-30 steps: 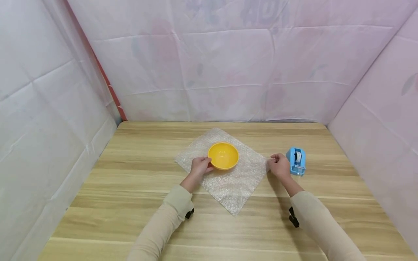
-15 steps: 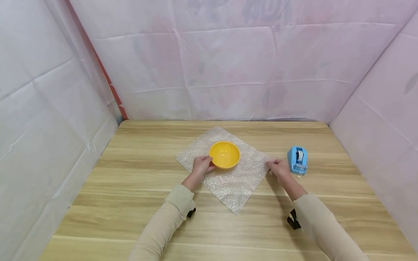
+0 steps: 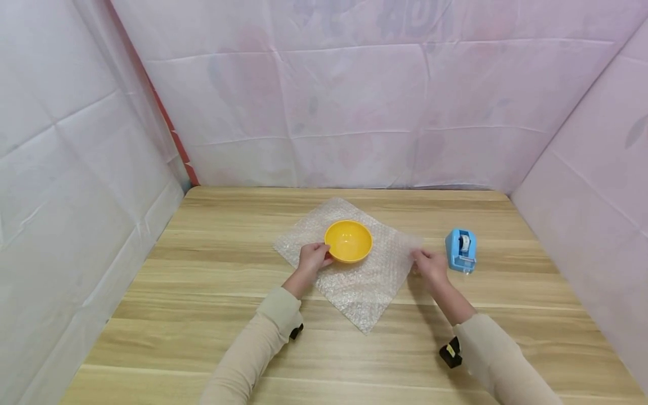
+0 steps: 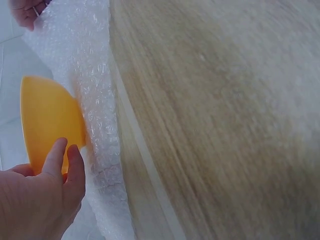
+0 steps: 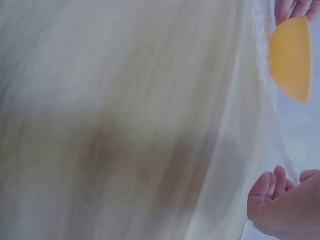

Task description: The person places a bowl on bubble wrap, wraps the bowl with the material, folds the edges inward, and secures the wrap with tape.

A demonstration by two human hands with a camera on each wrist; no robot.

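A yellow bowl (image 3: 348, 241) stands upright on a square sheet of bubble wrap (image 3: 361, 295), which lies cornerwise on the table. My left hand (image 3: 311, 261) grips the bowl's near left side; in the left wrist view its fingers (image 4: 56, 157) lie against the outer wall and the thumb is at the rim. At the sheet's right corner, my right hand (image 3: 431, 267) pinches the bubble wrap. That corner is lifted off the table, as the right wrist view shows by the film (image 5: 280, 137) rising to the curled fingers (image 5: 272, 187).
A light blue tape dispenser (image 3: 460, 250) with a roll of clear tape stands just right of my right hand. Pale printed sheets (image 3: 324, 101) wall in the wooden table (image 3: 202, 292) at the back and both sides.
My right hand has taken hold of the sheet's right corner and raised it slightly, moving a little left. The left hand stays at the bowl, which has not visibly moved on the sheet.
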